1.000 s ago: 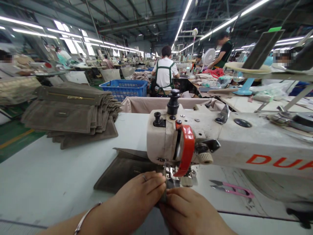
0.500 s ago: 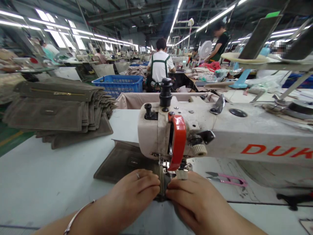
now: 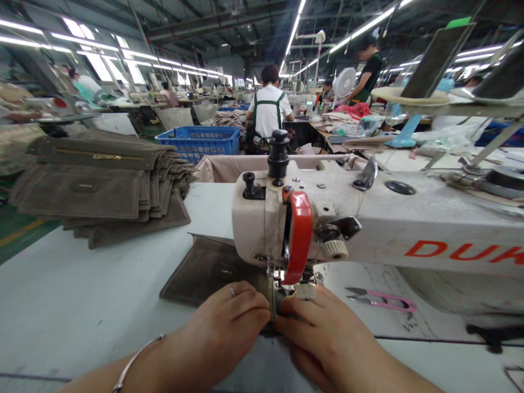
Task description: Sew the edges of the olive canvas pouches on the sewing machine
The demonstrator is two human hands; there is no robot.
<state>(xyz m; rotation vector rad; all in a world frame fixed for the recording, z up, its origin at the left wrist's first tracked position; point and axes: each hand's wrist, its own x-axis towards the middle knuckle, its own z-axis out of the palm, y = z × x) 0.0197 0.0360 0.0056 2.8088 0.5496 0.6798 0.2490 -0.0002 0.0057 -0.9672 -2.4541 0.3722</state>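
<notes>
1. Your left hand [image 3: 227, 327] lies knuckles up on the brown fabric piece [image 3: 204, 270], its fingers curled and their tips pressed down on the cloth right beside the needle area.
2. Your right hand [image 3: 323, 333] mirrors it from the other side, fingertips bent in and pressing the same cloth; the two hands almost touch under the sewing machine [image 3: 327, 224].
3. Whether either hand actually pinches a fold of cloth cannot be told, since the fingertips hide the edge.
4. The fabric piece lies flat on the pale surface [image 3: 73, 305], running from beneath the machine's head out to your left.
5. The red guard [image 3: 298, 240] on the machine's head hangs just above your fingertips.
6. Pink thread snips [image 3: 380, 297] lie on the surface to the right of your right hand, apart from it.
7. A stack of brown fabric pieces [image 3: 98, 185] sits well off at the far left of the surface.
8. A blue basket [image 3: 200, 142] stands beyond the surface, near a seated person in a white shirt [image 3: 268, 112].
</notes>
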